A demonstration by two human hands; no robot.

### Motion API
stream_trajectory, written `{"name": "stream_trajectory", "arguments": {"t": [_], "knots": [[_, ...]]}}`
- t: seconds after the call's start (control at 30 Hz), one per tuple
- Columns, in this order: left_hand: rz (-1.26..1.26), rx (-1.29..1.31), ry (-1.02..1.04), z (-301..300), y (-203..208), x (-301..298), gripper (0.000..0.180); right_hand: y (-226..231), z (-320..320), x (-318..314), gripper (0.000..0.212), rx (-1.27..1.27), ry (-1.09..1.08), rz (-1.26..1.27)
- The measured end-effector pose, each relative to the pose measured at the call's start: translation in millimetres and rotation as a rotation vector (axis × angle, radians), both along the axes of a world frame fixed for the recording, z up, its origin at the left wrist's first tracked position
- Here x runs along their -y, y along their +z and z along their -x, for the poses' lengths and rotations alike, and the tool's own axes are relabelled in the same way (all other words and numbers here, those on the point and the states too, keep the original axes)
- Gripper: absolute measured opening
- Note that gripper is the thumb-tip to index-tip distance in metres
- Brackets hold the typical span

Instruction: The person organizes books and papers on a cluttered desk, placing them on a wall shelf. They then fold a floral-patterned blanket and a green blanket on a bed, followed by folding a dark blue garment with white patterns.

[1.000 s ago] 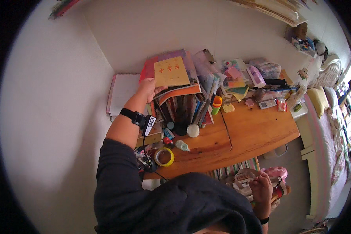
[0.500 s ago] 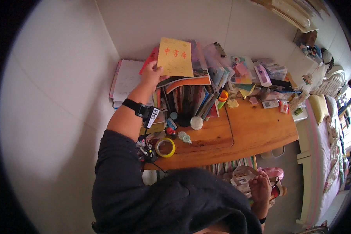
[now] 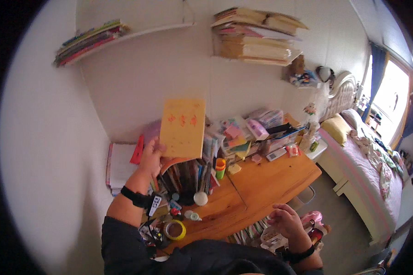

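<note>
My left hand (image 3: 152,158) is closed on the lower left edge of a yellow exercise book (image 3: 182,130) with red handwriting on its cover, held up above the desk. Just beneath it, an orange-edged book (image 3: 174,161) lies over a row of upright books (image 3: 192,178), partly hidden by the exercise book. A red folded sheet (image 3: 136,150) and a stack of white papers (image 3: 121,165) are to the left of the hand. My right hand (image 3: 287,223) is raised off the desk's front edge, fingers loosely bent and apart, with nothing in it.
On the wooden desk (image 3: 261,183) stand a roll of yellow tape (image 3: 182,231), a round white-lidded container (image 3: 200,198) and an orange-green cup (image 3: 220,168). Wall shelves hold books (image 3: 261,48) above. Bags (image 3: 273,238) sit below the front edge. A bed (image 3: 360,160) is at the right.
The view has tilted up and turned right, bringing the wall shelves in. The exercise book, still in my left hand, now stands higher over the books. My right hand has risen and its fingers have loosened.
</note>
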State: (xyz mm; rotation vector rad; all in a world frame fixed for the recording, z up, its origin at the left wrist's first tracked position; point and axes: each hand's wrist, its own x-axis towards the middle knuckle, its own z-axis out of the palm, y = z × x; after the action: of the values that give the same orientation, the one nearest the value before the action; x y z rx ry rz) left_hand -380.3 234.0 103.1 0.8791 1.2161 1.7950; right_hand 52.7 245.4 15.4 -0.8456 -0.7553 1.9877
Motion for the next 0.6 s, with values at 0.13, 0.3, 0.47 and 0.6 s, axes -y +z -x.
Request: {"name": "stream_trajectory", "arguments": {"t": [0.13, 0.3, 0.47, 0.6], "knots": [[0.143, -0.083, -0.340, -51.7, 0.7, -4.5, 0.036, 37.9, 6.6, -1.1, 0.028, 0.112, 0.143, -0.183], [0.251, -0.147, -0.656, -147.4, -26.5, 6.9, 0.039, 47.4, 28.3, 16.6, 0.032, 0.087, 0.244, -0.127], [0.360, -0.066, -0.904, -166.8, -56.8, 11.1, 0.037, 33.1, 25.3, 17.6, 0.036, 0.094, 0.120, -0.059], [0.429, -0.102, -0.940, -159.7, -54.5, 4.6, 0.037, 33.3, 17.4, 7.9, 0.039, 0.214, 0.165, -0.259]]}}
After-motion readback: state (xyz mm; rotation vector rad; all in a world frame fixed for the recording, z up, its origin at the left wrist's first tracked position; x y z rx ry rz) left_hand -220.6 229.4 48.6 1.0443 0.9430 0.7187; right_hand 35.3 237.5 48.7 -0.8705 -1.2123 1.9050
